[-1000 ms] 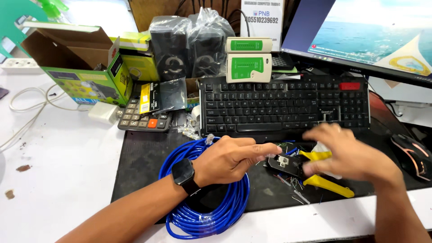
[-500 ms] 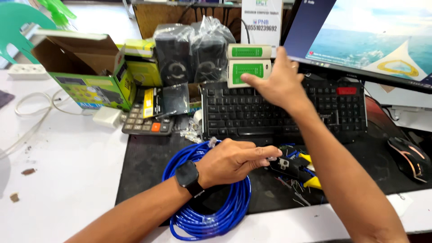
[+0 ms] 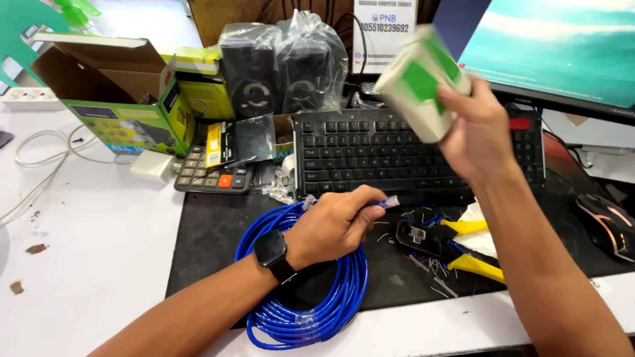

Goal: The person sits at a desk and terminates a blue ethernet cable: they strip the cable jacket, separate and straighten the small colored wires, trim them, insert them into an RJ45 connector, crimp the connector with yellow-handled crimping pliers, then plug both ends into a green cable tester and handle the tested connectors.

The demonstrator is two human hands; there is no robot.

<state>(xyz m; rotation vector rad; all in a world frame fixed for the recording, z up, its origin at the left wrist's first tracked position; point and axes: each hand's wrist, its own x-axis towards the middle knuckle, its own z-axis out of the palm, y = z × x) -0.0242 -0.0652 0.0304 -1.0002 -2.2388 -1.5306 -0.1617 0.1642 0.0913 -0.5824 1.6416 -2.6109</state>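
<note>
My left hand (image 3: 334, 225), with a black watch on the wrist, grips the end of a blue network cable (image 3: 301, 317); the clear plug (image 3: 390, 201) sticks out past my fingers. The rest of the cable lies coiled on the black desk mat (image 3: 205, 238) under my forearm. My right hand (image 3: 479, 135) is raised over the black keyboard (image 3: 370, 155) and holds a cream-and-green cable tester (image 3: 420, 82), which is blurred and tilted. A crimping tool with yellow handles (image 3: 450, 244) lies on the mat to the right of my left hand.
An open green cardboard box (image 3: 112, 99), a calculator (image 3: 205, 175), bagged black speakers (image 3: 284, 66) and a monitor (image 3: 562, 46) stand at the back. A black mouse (image 3: 605, 221) lies at right. White cords (image 3: 40, 165) and a power strip (image 3: 30, 99) are at left. Wire scraps litter the mat.
My right hand left the crimping tool, reached over the keyboard to the cable tester, and has lifted it up toward me. My left hand stayed, holding the cable end.
</note>
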